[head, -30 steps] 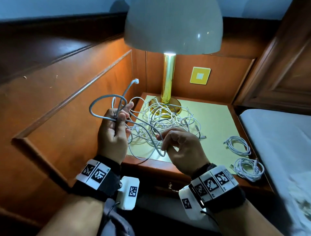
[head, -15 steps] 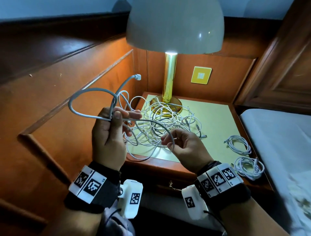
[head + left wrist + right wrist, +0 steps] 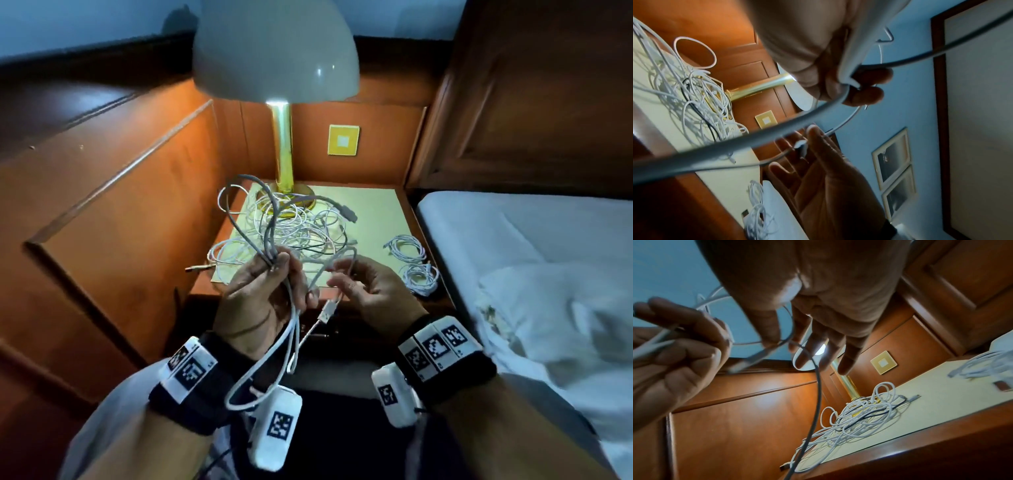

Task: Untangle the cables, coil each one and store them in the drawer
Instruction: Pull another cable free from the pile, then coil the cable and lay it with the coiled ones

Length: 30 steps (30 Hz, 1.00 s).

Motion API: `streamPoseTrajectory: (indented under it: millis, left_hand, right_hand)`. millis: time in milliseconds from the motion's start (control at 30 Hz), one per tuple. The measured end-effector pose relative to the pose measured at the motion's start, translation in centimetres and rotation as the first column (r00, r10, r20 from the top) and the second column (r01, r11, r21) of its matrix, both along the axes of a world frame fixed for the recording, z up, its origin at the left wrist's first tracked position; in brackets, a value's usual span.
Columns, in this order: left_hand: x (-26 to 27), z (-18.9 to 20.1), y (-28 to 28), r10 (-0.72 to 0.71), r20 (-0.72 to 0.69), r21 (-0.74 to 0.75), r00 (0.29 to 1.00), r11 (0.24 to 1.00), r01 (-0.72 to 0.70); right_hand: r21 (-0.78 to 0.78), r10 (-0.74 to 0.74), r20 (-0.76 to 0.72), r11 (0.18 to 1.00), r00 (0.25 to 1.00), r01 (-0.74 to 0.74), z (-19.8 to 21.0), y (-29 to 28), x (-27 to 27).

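- We find the left hand (image 3: 265, 296) with fingers curled round the gray cable (image 3: 270, 236), pinching several smooth, round strands; loops rise above the fist and hang below it.
- The right hand (image 3: 370, 291) shows loosely spread fingers; whether they grip the strand crossing them, we cannot tell.
- Beyond the fingertips, the tangled white cables (image 3: 301, 226) lie on the nightstand (image 3: 380, 219).
- Right of the right hand lie two coiled cables (image 3: 416, 265).
- The drawer is hidden.

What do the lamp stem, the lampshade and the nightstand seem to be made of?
Lamp stem: polished brass-like metal, by its mirror-like gold sheen.
Lampshade: smooth, glossy, pale; glass or plastic, unclear.
Nightstand: varnished reddish wood, or veneer.
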<state>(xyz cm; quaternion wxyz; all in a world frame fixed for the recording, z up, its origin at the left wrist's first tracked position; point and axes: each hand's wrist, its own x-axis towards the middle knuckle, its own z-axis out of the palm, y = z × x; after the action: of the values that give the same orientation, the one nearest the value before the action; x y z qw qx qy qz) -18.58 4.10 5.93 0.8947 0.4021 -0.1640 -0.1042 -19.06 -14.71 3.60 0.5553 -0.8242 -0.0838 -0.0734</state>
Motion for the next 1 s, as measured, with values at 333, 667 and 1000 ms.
streamPoseTrajectory:
  millis: [333, 667, 1000]
  left_hand:
    - [-2.0, -4.8, -2.5, -0.128, -0.054, 0.797, 0.99, 0.592, 0.12]
    - [-1.5, -5.9, -3.7, -0.27, 0.199, 0.974, 0.942, 0.161, -0.159]
    - [-2.0, -5.8, -8.0, -0.35, -0.027, 0.674, 0.936, 0.686, 0.276]
  right_hand:
    - [0.259, -0.405, -0.192, 0.858, 0.894, 0.444, -0.4, -11.8, -8.8]
    - [0.23, -0.176, -0.356, 0.935, 0.918, 0.269, -0.7, -9.7, -8.6]
    - [0.662, -0.001, -0.307, 0.718, 0.952, 0.215, -1.0, -8.1, -5.6]
